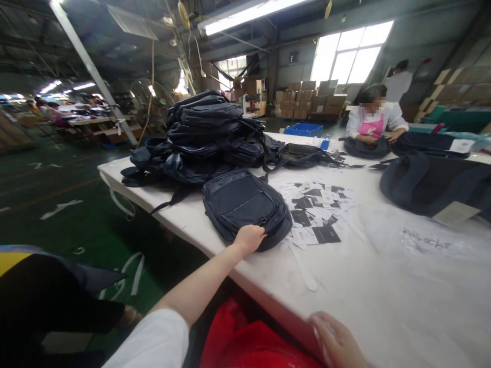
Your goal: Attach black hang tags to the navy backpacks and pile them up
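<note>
A dark navy backpack [245, 207] lies flat on the white table [383, 286] in front of a tall pile of similar backpacks [209, 135]. My left hand [249, 238] reaches out and its fingers curl over the near edge of the flat backpack, gripping it. My right hand [335, 340] rests at the table's near edge, blurred, with its fingers lying on a thin clear plastic sheet [422, 255]. Several black and white paper tags [316, 209] are scattered just right of the backpack.
Across the table a person in a pink apron [372, 125] handles another dark bag. More dark bags [433, 186] lie at the right. A blue crate [305, 130] and stacked cardboard boxes [307, 99] stand behind. Green floor lies left of the table.
</note>
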Action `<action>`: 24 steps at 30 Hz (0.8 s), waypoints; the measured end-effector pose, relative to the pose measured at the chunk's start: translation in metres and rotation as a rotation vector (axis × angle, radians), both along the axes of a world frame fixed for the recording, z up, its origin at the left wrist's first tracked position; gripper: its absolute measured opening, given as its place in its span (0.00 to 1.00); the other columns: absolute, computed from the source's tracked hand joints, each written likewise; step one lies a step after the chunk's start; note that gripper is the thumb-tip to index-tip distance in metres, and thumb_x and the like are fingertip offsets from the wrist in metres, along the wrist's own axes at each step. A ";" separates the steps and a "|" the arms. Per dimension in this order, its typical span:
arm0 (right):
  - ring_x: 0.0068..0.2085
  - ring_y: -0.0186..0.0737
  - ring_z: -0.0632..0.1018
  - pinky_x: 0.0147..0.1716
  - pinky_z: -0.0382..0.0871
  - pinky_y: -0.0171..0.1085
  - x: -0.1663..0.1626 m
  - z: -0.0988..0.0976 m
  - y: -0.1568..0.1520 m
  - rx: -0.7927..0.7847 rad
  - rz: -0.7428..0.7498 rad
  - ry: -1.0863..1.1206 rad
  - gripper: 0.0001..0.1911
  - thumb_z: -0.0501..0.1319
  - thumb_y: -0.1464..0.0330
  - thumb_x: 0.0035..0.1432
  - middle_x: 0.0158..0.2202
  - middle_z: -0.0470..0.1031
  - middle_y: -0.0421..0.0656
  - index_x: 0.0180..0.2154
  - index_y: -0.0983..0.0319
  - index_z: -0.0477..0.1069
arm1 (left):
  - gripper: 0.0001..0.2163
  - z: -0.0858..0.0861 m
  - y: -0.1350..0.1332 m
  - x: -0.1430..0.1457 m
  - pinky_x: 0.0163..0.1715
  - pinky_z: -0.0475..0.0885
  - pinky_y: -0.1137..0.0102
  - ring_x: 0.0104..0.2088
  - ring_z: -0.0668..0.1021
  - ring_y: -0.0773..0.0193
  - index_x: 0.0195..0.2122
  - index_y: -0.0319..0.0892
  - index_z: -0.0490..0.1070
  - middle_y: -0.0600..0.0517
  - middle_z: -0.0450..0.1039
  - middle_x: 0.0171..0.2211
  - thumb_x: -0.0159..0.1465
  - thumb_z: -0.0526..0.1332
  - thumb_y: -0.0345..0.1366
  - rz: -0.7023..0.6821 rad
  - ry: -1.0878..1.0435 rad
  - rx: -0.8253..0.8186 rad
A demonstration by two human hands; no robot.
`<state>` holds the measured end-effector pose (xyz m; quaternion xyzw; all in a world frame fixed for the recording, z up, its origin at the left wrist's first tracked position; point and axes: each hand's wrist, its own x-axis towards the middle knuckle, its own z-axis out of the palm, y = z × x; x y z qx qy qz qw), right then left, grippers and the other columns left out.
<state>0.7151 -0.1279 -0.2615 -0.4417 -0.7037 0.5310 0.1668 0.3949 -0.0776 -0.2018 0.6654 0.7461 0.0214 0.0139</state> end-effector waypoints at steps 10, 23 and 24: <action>0.34 0.41 0.78 0.35 0.70 0.37 -0.044 0.036 0.081 0.379 0.080 -0.124 0.16 0.54 0.57 0.62 0.37 0.78 0.44 0.39 0.58 0.76 | 0.09 0.010 -0.087 0.007 0.34 0.68 0.68 0.35 0.76 0.59 0.32 0.40 0.70 0.48 0.74 0.31 0.68 0.55 0.37 -0.062 0.056 0.083; 0.46 0.48 0.77 0.46 0.68 0.44 -0.063 -0.007 0.165 0.669 0.053 -0.448 0.15 0.53 0.70 0.62 0.55 0.72 0.50 0.48 0.60 0.74 | 0.12 -0.013 -0.122 -0.008 0.37 0.68 0.69 0.36 0.76 0.61 0.33 0.42 0.70 0.50 0.74 0.33 0.67 0.55 0.44 -0.029 -0.120 0.002; 0.46 0.47 0.76 0.46 0.68 0.42 -0.068 -0.001 0.168 0.684 0.024 -0.399 0.14 0.54 0.68 0.62 0.51 0.74 0.49 0.46 0.60 0.74 | 0.13 -0.010 -0.117 -0.006 0.37 0.68 0.69 0.36 0.76 0.61 0.34 0.42 0.71 0.50 0.74 0.33 0.67 0.55 0.46 -0.021 -0.154 0.023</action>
